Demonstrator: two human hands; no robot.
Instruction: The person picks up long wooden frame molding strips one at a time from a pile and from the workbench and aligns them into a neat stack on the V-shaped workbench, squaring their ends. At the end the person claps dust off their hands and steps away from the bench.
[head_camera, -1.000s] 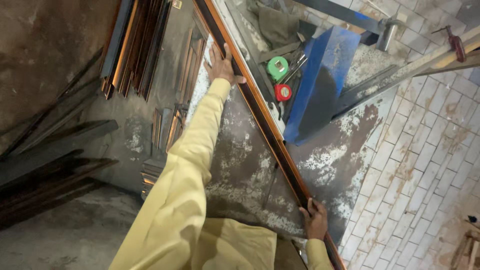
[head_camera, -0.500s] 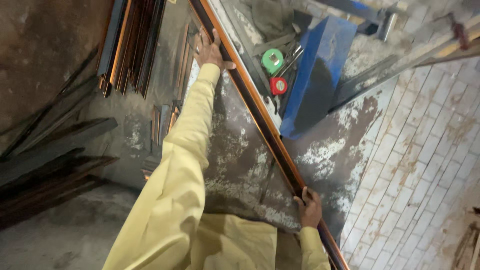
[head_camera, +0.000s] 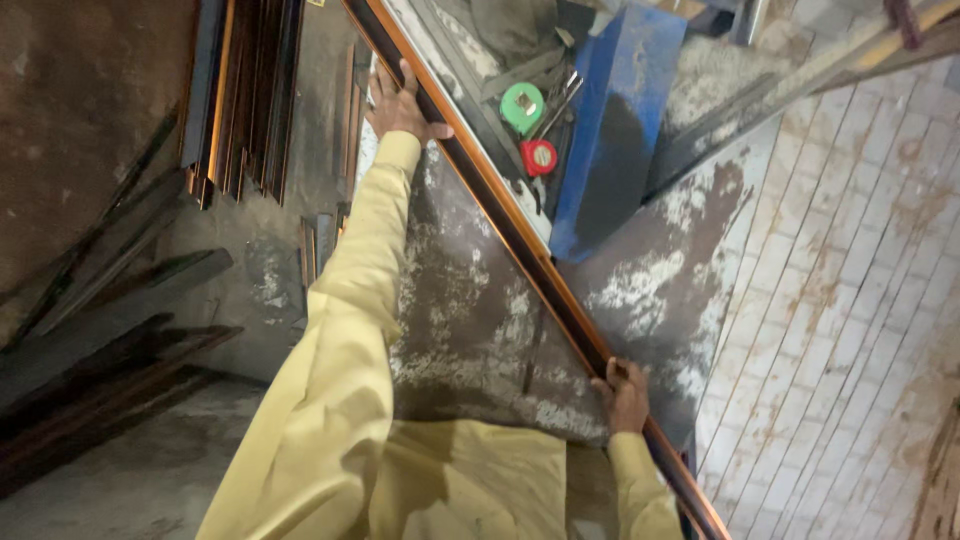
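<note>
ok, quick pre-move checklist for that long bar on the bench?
1. Left hand on the bar, far end: ok.
2. Right hand gripping near end: ok.
3. Bar lies flat on the bench: ok.
4. Green tape and red tape apart from the bar: ok.
5. Blue block apart from the bar: cannot tell.
6. Bar ends in view: not ok, both cut off.

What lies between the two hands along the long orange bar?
In the head view, only the bare orange bar runs between the left hand and the right hand. Nothing rests on it; the worn tabletop lies beside it.
</note>
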